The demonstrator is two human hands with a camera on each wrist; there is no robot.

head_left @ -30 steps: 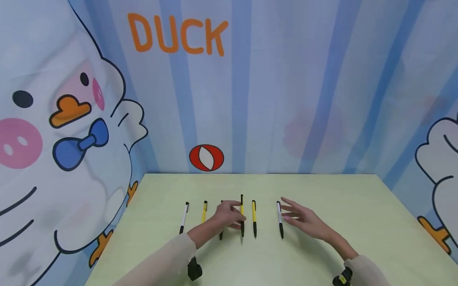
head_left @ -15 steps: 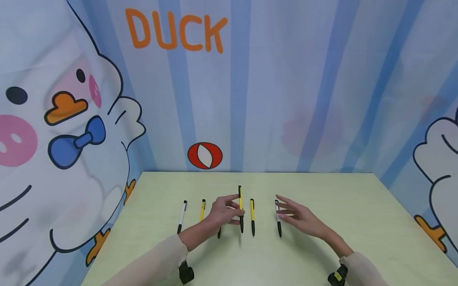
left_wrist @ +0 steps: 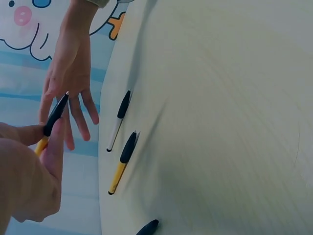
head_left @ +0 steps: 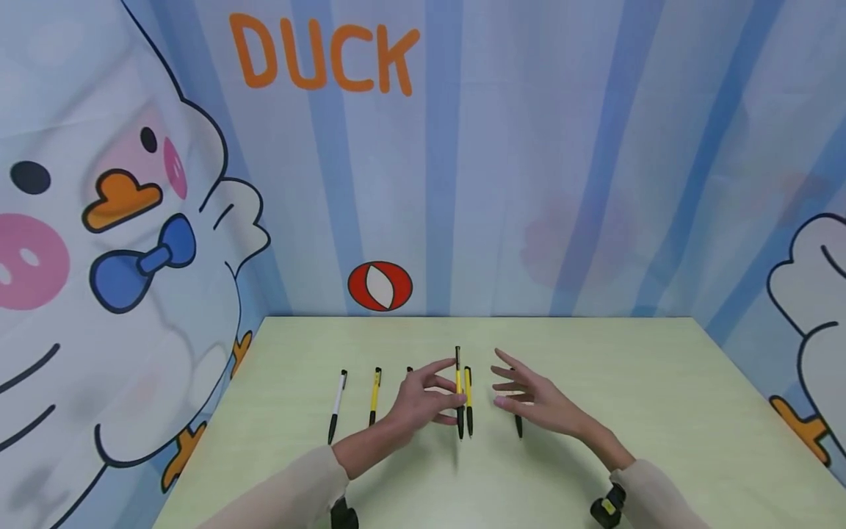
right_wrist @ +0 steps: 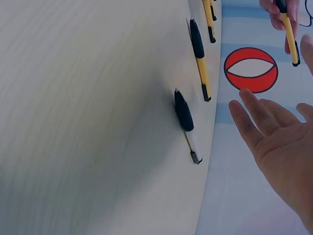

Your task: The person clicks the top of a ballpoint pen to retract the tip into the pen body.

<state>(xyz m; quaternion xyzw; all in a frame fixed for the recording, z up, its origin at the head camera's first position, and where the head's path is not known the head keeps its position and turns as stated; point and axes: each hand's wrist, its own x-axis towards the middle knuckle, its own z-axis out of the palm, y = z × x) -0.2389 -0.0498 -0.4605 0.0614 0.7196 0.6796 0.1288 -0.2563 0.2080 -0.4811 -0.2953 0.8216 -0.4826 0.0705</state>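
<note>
Yellow and black, the held pen [head_left: 458, 378] is up off the table [head_left: 661, 441], near its middle, its black end pointing down and its faint shadow falling on the near side. The left hand [head_left: 421, 400] grasps it, thumb against the black section and fingers on the other side. Just to the right of it, a second yellow pen [head_left: 468, 389] lies flat on the tabletop; from where I stand the two look almost side by side, though one is raised and the other is down.

Farther right, the right hand [head_left: 538, 400] hangs over the table with its fingers loosely spread, grasping nothing. It hides much of a white pen [head_left: 518, 426] with a black grip, which lies on the surface apart from the fingers.

On the left side a yellow-barrelled pen [head_left: 375, 393] and, at the end of the row, a white-barrelled pen [head_left: 338, 406] lie roughly parallel. The dark tip of one more pen [head_left: 409, 369] peeks out behind the left hand. Beyond the far edge rises a blue striped backdrop [head_left: 496, 184] with orange DUCK lettering [head_left: 324, 57].
</note>
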